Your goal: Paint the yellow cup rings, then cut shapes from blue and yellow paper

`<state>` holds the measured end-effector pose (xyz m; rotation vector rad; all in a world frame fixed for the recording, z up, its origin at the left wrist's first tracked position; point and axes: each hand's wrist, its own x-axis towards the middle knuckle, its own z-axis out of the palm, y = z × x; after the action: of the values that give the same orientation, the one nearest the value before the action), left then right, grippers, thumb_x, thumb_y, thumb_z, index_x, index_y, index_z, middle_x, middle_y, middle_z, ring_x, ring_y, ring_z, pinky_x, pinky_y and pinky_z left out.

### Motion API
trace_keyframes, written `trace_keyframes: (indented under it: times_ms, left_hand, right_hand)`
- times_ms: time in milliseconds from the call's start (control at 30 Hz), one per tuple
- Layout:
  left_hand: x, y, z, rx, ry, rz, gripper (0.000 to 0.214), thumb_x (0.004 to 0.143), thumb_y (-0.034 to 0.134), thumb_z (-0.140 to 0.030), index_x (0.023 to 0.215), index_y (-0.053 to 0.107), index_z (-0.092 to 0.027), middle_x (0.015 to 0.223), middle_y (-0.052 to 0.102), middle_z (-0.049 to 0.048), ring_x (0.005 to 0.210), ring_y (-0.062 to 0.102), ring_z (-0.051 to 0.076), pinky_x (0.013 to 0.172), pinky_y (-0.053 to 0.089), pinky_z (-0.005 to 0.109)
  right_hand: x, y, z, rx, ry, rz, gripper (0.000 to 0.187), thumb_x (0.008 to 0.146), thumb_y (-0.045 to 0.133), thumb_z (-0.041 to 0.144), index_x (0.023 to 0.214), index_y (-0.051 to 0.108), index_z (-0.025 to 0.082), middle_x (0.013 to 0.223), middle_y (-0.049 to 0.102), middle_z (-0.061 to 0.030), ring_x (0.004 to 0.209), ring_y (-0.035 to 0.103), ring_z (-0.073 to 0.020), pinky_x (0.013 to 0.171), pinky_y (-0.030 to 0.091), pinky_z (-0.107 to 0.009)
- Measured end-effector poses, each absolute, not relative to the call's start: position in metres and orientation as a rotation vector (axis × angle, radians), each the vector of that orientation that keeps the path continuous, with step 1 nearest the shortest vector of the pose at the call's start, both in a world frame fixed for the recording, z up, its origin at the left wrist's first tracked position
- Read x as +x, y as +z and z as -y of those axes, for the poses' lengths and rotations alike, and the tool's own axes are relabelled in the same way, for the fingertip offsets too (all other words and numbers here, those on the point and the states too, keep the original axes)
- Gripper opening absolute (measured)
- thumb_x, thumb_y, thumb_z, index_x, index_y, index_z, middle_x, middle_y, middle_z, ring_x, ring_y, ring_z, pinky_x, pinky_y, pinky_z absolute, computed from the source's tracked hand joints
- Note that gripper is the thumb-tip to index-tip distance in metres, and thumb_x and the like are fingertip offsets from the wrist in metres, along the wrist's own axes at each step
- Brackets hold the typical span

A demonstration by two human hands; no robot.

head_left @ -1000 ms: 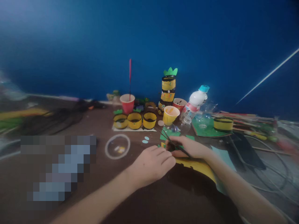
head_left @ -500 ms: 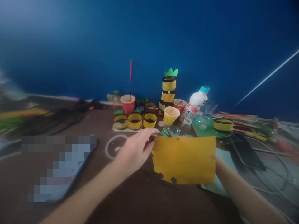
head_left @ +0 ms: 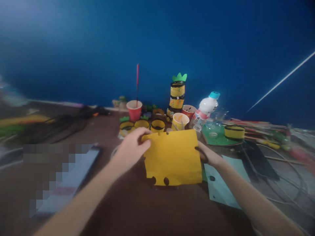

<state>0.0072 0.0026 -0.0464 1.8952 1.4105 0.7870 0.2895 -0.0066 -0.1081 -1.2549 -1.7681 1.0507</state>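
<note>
A yellow sheet of paper (head_left: 172, 157) with rounded notches along its edges is held up in front of me. My left hand (head_left: 135, 142) pinches its upper left corner between thumb and fingers. At the sheet's right edge is my right hand (head_left: 209, 154), closed around a pair of scissors. A dark handle loop of the scissors (head_left: 202, 154) shows at that hand; the blades are mostly behind the paper, with what look like their tips above its top edge. The right fingers are partly hidden by the sheet.
Behind the sheet stand yellow-and-black rings (head_left: 157, 126), a red cup (head_left: 134, 110), a yellow cup (head_left: 180, 122), a pineapple-like tower (head_left: 177, 95) and a leaning bottle (head_left: 206, 106). A light blue sheet (head_left: 223, 183) lies right; a blurred-out device (head_left: 81, 173) lies left. Cables run along the right.
The yellow sheet has moved left and turned slightly. My right hand has come up beside its right edge, showing the scissors' handle. The light blue sheet is now more exposed.
</note>
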Motion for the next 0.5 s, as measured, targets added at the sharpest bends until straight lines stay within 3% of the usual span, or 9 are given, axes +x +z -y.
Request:
trace_keyframes:
  times_ms: [100, 200, 333, 500]
  left_hand:
    - [0.0, -0.047, -0.008, 1.825, 0.818, -1.455, 0.02, 0.079, 0.048, -0.031, 0.092, 0.058, -0.02, 0.076, 0.061, -0.0001, 0.064, 0.057, 0.016, 0.061, 0.043, 0.029]
    - [-0.006, -0.047, -0.013, 1.754, 0.892, -1.464, 0.023, 0.078, 0.05, -0.033, 0.096, 0.058, -0.021, 0.078, 0.061, 0.0001, 0.066, 0.059, 0.017, 0.062, 0.045, 0.03]
    - [-0.012, -0.05, -0.017, 1.696, 0.956, -1.44, 0.025, 0.078, 0.052, -0.036, 0.098, 0.058, -0.022, 0.082, 0.063, 0.0007, 0.066, 0.06, 0.017, 0.064, 0.047, 0.031]
    - [-0.015, -0.05, -0.019, 1.605, 1.004, -1.416, 0.028, 0.076, 0.055, -0.038, 0.099, 0.059, -0.022, 0.091, 0.066, 0.0024, 0.071, 0.062, 0.018, 0.068, 0.048, 0.033]
  right_hand:
    - [0.29, -0.113, 0.007, -1.195, 1.116, 1.682, 0.049, 0.075, 0.055, 0.057, 0.113, 0.06, 0.026, 0.107, 0.068, -0.0082, 0.1, 0.063, -0.028, 0.08, 0.052, -0.038]
    - [0.283, -0.107, 0.006, -1.154, 1.17, 1.642, 0.056, 0.079, 0.048, 0.062, 0.117, 0.058, 0.022, 0.1, 0.069, -0.0094, 0.092, 0.064, -0.0272, 0.076, 0.052, -0.037]
    - [0.275, -0.096, 0.005, -1.11, 1.177, 1.608, 0.061, 0.075, 0.049, 0.067, 0.112, 0.06, 0.02, 0.085, 0.068, -0.0078, 0.08, 0.065, -0.0255, 0.067, 0.051, -0.034]
    - [0.273, -0.092, 0.003, -1.103, 1.133, 1.588, 0.048, 0.073, 0.059, 0.06, 0.096, 0.061, 0.019, 0.075, 0.064, -0.0046, 0.07, 0.061, -0.0214, 0.06, 0.049, -0.031]
